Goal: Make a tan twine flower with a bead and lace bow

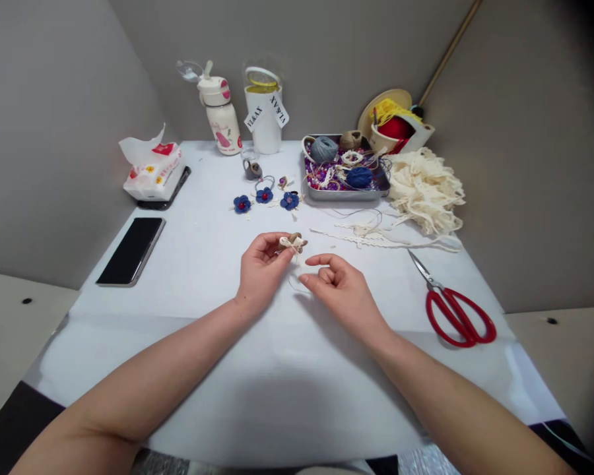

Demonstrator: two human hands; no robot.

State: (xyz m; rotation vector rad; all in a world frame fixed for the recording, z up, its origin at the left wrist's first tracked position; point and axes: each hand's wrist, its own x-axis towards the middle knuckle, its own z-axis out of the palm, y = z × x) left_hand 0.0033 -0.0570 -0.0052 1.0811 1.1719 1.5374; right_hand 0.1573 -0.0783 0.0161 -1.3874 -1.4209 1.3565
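Note:
My left hand (pixel 261 267) pinches a small beige and brown fabric flower (pixel 293 243) just above the white table (pixel 188 277). A little to its right, my right hand (pixel 337 285) has its fingers curled inward, thumb and forefinger pinched; a thin thread seems to run from them toward the flower. Both hands hover over the middle of the table, a few centimetres apart.
Three blue fabric flowers (pixel 264 195) lie behind the hands. Red-handled scissors (pixel 453 307) lie at the right, a black phone (pixel 131 249) and a tissue pack (pixel 153 173) at the left. A metal tray (pixel 346 192) with yarn balls, cream lace (pixel 426 188), a bottle (pixel 221 119) and a white cup (pixel 266 112) stand at the back.

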